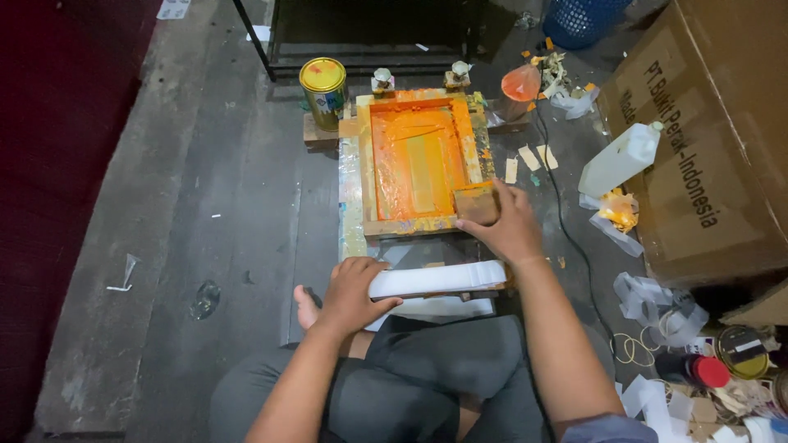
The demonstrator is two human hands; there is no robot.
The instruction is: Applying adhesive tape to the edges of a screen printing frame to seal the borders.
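Wooden block (477, 203) gripped by right hand (509, 226) at near right corner of orange-inked screen frame (416, 156). White strip stack (439, 279), just below frame, clasped by left hand (353, 295).

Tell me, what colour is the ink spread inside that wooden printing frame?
Bright orange, covering the printing frame mesh; it shows in the head view.

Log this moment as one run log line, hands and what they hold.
left hand: gripping white strip stack | right hand: holding wooden block at orange printing frame corner | paint can: behind frame
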